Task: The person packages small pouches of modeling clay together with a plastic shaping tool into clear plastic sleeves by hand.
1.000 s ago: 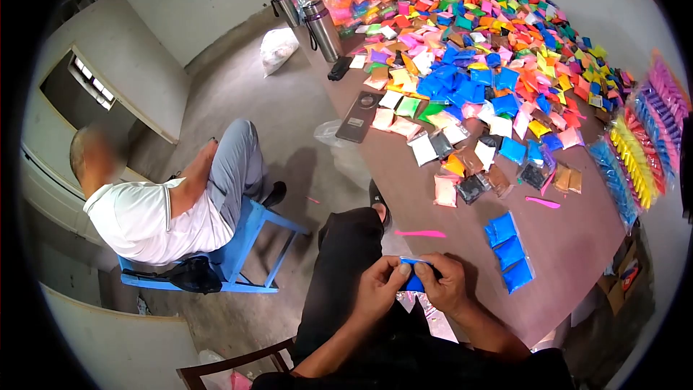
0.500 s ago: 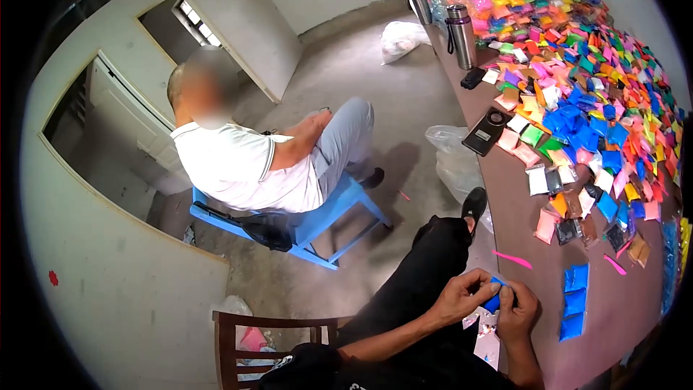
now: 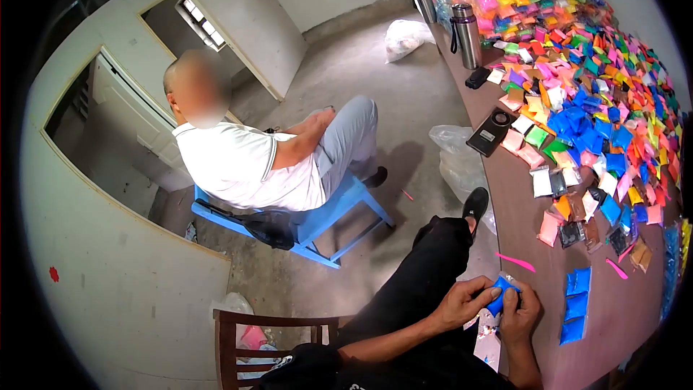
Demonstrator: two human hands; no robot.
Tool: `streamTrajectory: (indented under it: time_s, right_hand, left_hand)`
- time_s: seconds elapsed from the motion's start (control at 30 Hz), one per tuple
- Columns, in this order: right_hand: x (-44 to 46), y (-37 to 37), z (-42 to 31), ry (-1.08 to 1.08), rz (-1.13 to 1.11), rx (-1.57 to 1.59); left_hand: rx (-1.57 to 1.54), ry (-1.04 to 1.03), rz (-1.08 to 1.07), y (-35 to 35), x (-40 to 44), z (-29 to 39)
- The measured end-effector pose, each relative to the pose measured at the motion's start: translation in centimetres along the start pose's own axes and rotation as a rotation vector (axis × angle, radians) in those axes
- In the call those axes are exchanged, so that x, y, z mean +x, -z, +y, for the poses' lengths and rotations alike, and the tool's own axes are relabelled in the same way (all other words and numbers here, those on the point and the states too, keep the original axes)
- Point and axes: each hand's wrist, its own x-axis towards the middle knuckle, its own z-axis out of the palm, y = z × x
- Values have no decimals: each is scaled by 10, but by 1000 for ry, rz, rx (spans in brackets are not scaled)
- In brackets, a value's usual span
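A small blue packet (image 3: 500,299) with a clear end is held between my two hands, over the table's near edge. My left hand (image 3: 463,302) grips it from the left with thumb and fingers. From the right, my right hand (image 3: 520,310) pinches the same packet, its thumb pressed on the front. Beside my right hand, a column of three joined blue packets (image 3: 575,305) lies flat on the table. Two pink plastic strips, one near my hands (image 3: 517,262) and one farther right (image 3: 617,269), rest on the tabletop.
A large heap of colourful packets (image 3: 577,101) covers the table's far part. A black phone (image 3: 491,131) and a steel flask (image 3: 466,37) stand along its left edge. A seated person (image 3: 238,162) occupies a blue chair (image 3: 332,209). A plastic bag (image 3: 458,162) hangs beside the table.
The blue packet has turned upward between my fingers, and more of its face and clear end shows. Both hands remain close together on it. The view has shifted slightly.
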Motion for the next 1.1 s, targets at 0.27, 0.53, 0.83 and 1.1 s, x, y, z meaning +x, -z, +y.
streamTrajectory:
  time_s: [0.27,0.53,0.83,1.1]
  right_hand:
    - [1,4,11,-118,66,13]
    - [1,2,12,-139,59,157]
    - [3,5,2,-63,22,46]
    - [2,4,5,-113,-10,180]
  left_hand:
    - [-367,171,-120,-3,5,-8]
    - [-163,51,-56,1,10,-3]
    - [-347,144,-102,2,9,-3]
    - [-269,140,-115,5,5,-6]
